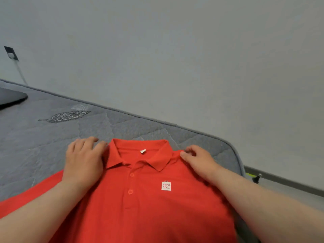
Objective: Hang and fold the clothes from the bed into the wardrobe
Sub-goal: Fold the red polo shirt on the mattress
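A red polo shirt (140, 204) with a small white chest logo lies front up on the grey quilted mattress (52, 137), its collar pointing towards the wall. My left hand (84, 160) covers the shirt's left shoulder, with its fingers curled over the shoulder edge beside the collar. My right hand (198, 160) pinches the right shoulder seam, thumb on top and fingers curled behind. One red sleeve spreads out to the left under my left forearm.
The mattress edge runs diagonally along a plain grey wall (175, 58). A dark flat object (10, 98) lies on the mattress at the far left. A wall socket (10, 53) with a cable sits above it. Floor and skirting show at the right.
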Tool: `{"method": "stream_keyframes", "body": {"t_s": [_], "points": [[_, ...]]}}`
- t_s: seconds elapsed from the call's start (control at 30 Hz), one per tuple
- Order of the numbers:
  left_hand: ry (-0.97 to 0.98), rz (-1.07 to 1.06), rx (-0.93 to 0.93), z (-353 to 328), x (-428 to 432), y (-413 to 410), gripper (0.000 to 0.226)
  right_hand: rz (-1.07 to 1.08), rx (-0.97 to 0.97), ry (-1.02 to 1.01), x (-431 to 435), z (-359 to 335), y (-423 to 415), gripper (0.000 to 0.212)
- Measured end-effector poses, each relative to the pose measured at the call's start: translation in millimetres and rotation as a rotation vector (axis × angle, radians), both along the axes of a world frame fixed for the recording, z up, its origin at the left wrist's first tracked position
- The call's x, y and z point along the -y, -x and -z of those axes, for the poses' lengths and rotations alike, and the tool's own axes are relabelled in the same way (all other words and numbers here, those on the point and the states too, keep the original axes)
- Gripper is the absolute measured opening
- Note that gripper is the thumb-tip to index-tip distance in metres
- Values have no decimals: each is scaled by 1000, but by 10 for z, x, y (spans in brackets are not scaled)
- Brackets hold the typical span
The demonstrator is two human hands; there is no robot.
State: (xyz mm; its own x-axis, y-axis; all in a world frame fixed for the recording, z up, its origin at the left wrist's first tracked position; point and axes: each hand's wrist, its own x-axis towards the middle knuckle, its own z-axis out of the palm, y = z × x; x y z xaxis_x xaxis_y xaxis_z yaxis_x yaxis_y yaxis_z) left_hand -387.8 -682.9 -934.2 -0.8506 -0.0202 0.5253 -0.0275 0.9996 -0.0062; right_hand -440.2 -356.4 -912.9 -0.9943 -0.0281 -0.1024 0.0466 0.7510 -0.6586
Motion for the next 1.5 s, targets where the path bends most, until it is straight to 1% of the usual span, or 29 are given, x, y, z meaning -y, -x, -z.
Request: {"method": "stream_keyframes", "body": {"t_s": [0.07, 0.1, 0.13, 0.17, 0.2, 0.27, 0.33, 0.37, 0.4, 0.47, 0.5, 0.57, 0.6, 0.67, 0.73, 0.8, 0.83, 0.87, 0.93, 1.0, 1.07, 1.1, 1.13, 1.23, 1.27, 1.3, 1.4, 1.43, 1.5], "points": [[-57, 339, -77, -115, -403, -166, 37, 129, -216, -145, -429, -65, -117, 20], [-109, 509, -39, -163, -678, -248, 39, 182, -257, -257, -659, -87, -203, 20], [-185, 641, 62, -178, -986, -308, 42, 196, -213, -341, -866, -98, -327, 21], [-255, 720, 197, -172, -1292, -340, 46, 175, -120, -364, -999, -79, -460, 22], [-292, 756, 329, -160, -1585, -325, 54, 152, -33, -353, -1070, -55, -576, 28], [-283, 690, 558, -90, -2022, -245, 82, 139, 41, -342, -1121, -20, -683, 40], [-172, 580, 622, 30, -2195, -157, 104, 95, 104, -307, -1093, -131, -701, 41], [-124, 557, 617, 89, -2219, -140, 109, 67, 202, -193, -1085, -218, -706, 38], [-99, 549, 618, 156, -2223, -137, 111, 26, 332, -17, -1081, -313, -723, 33], [-107, 550, 607, 211, -2235, -160, 114, -143, 551, 273, -1128, -450, -796, 15], [-118, 552, 591, 203, -2241, -166, 114, -230, 587, 317, -1181, -448, -841, 10], [-137, 555, 566, 201, -2242, -169, 112, -246, 544, 366, -1244, -371, -915, 17], [-154, 554, 552, 201, -2242, -162, 110, -174, 494, 458, -1256, -347, -932, 17], [-179, 553, 534, 212, -2245, -169, 107, 85, 476, 761, -1256, -345, -930, 5], [-179, 550, 519, 214, -2244, -169, 104, 406, 549, 1014, -1258, -363, -910, 21], [-182, 542, 517, 220, -2254, -167, 110, 650, 496, 1171, -1287, -317, -909, 26], [-178, 538, 521, 219, -2267, -177, 114, 715, 439, 1217, -1308, -275, -915, 30], [-172, 529, 532, 222, -2266, -190, 118, 720, 418, 1212, -1295, -269, -943, 38], [-157, 520, 546, 220, -2273, -188, 123, 612, 425, 1063, -1280, -196, -1061, 48], [-138, 515, 539, 202, -2284, -177, 124, 505, 410, 864, -1148, -135, -1193, 37], [-113, 519, 534, 209, -2284, -175, 123, 458, 273, 608, -1012, 3, -1238, 16], [-98, 516, 536, 226, -2280, -176, 122, 474, 209, 550, -964, 83, -1241, 10], [-86, 509, 537, 246, -2288, -166, 120, 521, 170, 567, -933, 126, -1240, 14], [-68, 513, 511, 234, -2282, -173, 113, 654, 160, 939, -880, 35, -1261, 32], [-104, 540, 509, 206, -2273, -229, 111, 669, 158, 989, -869, -51, -1298, 36], [-183, 569, 491, 158, -2250, -312, 108, 647, 143, 964, -860, -121, -1316, 39], [-492, 621, 390, 7, -1931, -795, 82, 474, 33, 783, -721, -382, -1283, 60], [-567, 588, 341, -32, -1719, -993, 71, 391, -17, 663, -635, -462, -1271, 68], [-634, 438, 177, -117, -1131, -1353, 61, 129, -124, 291, -362, -505, -1288, 73]]}}
